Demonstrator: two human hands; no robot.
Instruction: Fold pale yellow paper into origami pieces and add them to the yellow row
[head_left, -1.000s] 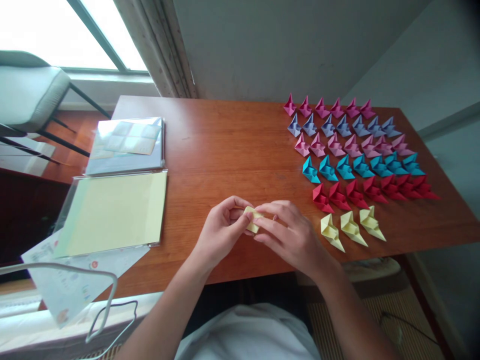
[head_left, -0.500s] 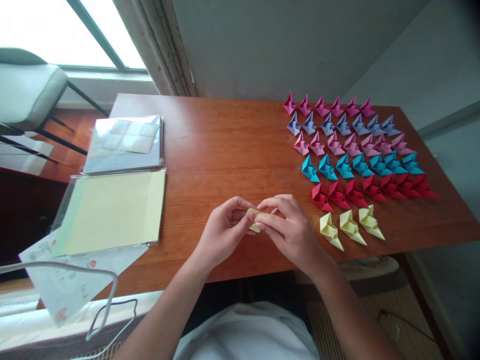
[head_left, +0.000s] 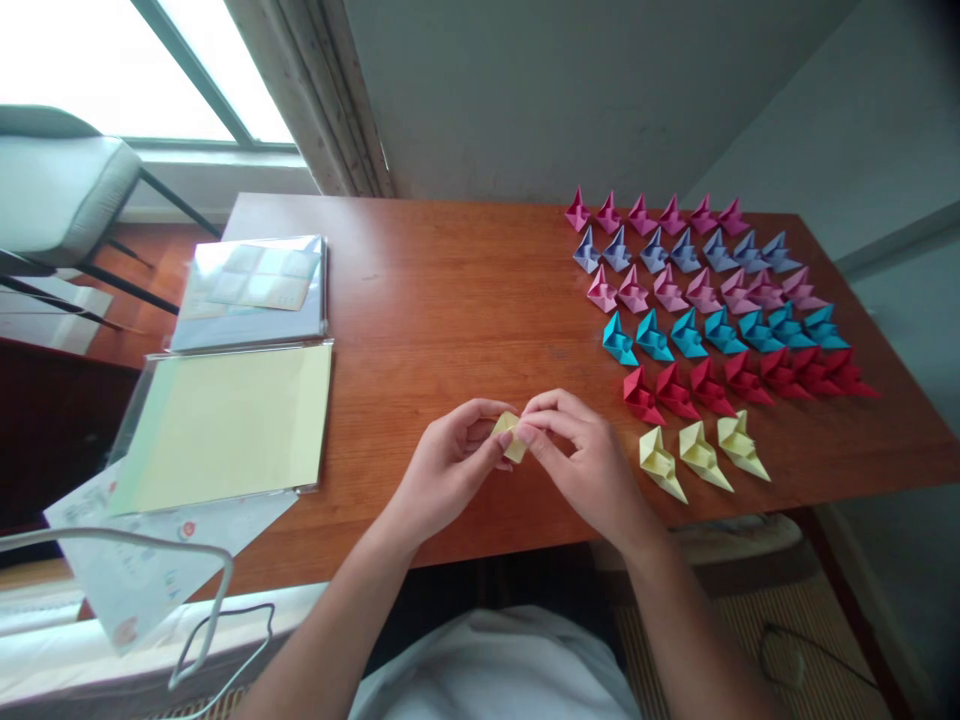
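Observation:
A small folded piece of pale yellow origami paper (head_left: 513, 448) is held just above the table near its front edge. My left hand (head_left: 455, 462) pinches it from the left, thumb on top and the fingers behind. From the right, my right hand (head_left: 574, 455) grips the paper's edge between thumb and fingertips. To the right of my hands stand yellow origami boats (head_left: 658, 464) in a short row, of the same colour as the held paper. Behind them runs a row of red origami boats (head_left: 642, 397).
Further rows of turquoise (head_left: 651, 335), pink (head_left: 669, 289), lilac (head_left: 654, 250) and magenta (head_left: 641, 214) boats cover the table's right. On the left lie a pack of yellow paper (head_left: 232, 425), another paper pack (head_left: 247, 318) and a printed sheet (head_left: 161, 560). A white cable (head_left: 150, 538) crosses the lower left.
My right fingers have drawn back to the paper's right edge and the thumb has shifted, so more of the yellow paper shows. My left hand keeps its hold.

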